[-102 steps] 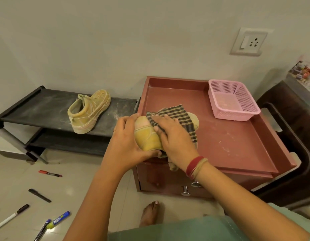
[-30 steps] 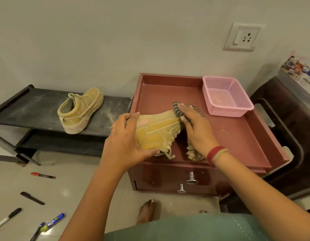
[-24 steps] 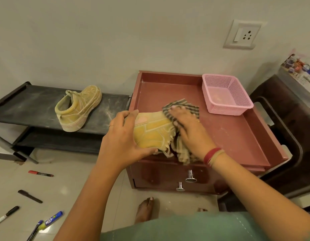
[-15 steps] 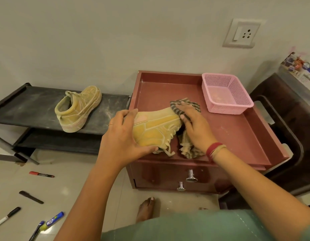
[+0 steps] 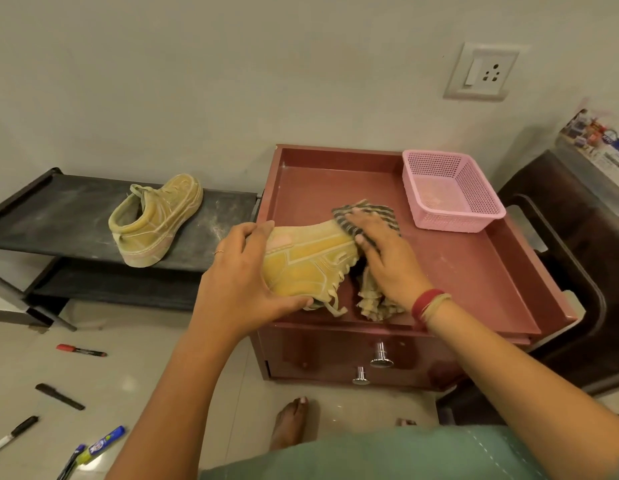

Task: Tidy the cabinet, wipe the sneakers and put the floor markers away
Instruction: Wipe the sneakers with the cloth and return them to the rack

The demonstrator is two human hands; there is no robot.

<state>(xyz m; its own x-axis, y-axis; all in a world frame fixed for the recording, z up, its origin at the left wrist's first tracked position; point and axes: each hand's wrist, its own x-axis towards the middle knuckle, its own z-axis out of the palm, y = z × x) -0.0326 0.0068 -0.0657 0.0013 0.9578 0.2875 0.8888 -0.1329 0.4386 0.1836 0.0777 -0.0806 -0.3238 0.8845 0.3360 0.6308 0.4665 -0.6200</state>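
Observation:
A yellow sneaker [image 5: 310,263] lies on its side at the front of the maroon cabinet top [image 5: 457,271]. My left hand [image 5: 244,282] grips its heel end. My right hand [image 5: 384,258] presses a striped cloth [image 5: 370,216] against the sneaker's toe end; part of the cloth hangs below my palm. The second yellow sneaker [image 5: 155,220] stands upright on the black shoe rack [image 5: 51,216] at the left. Several markers lie on the floor: a red one [image 5: 81,350], black ones [image 5: 59,396], a blue and yellow one [image 5: 102,445].
A pink mesh basket [image 5: 450,192] sits at the cabinet's back right corner. Two drawer knobs [image 5: 381,355] stick out of the cabinet front. A dark chair [image 5: 578,271] stands to the right. My bare foot [image 5: 290,424] is on the tiled floor below.
My right hand has rubbed the cloth back and forth over the sneaker, from its heel to its toe end. My left hand has kept its hold.

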